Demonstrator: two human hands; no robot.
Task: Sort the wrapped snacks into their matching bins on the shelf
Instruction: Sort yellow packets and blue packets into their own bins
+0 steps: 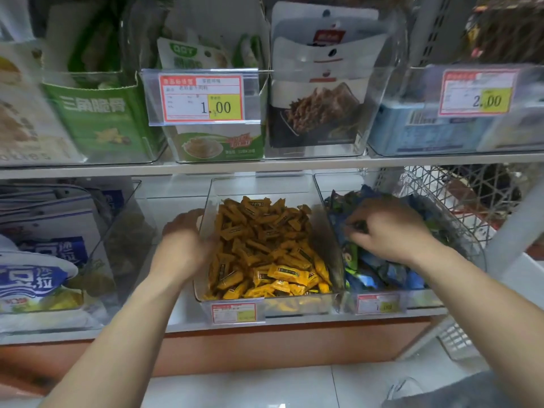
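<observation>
On the lower shelf (188, 316) 2 clear bins sat side by side, and the person had a hand at each. The middle bin (265, 184) was heaped with yellow snacks (265, 242), a small price tag (234, 313) clipped to its front. The left hand (182, 242) was up against that bin's left wall, near the rim – it was too blurred to tell whether the fingers gripped the wall or only lay against it. The right bin (424, 300), touching the middle one, held blue and green snacks (388, 275), and the right hand (388, 231) was down in that pile, knuckles up and fingers curled, the fingertips (350, 231) pinching a dark-wrapped piece (359, 226) close to the bin's left wall. Just to the right of that bin stood a white wire basket (459, 195). Blue-and-white bags (44, 260) filled a bin at the far left. On the shelf above, more clear bins held bagged food, with 2 tags on their fronts – one reading 1.00 (203, 98), the other 2.00 (477, 94).
</observation>
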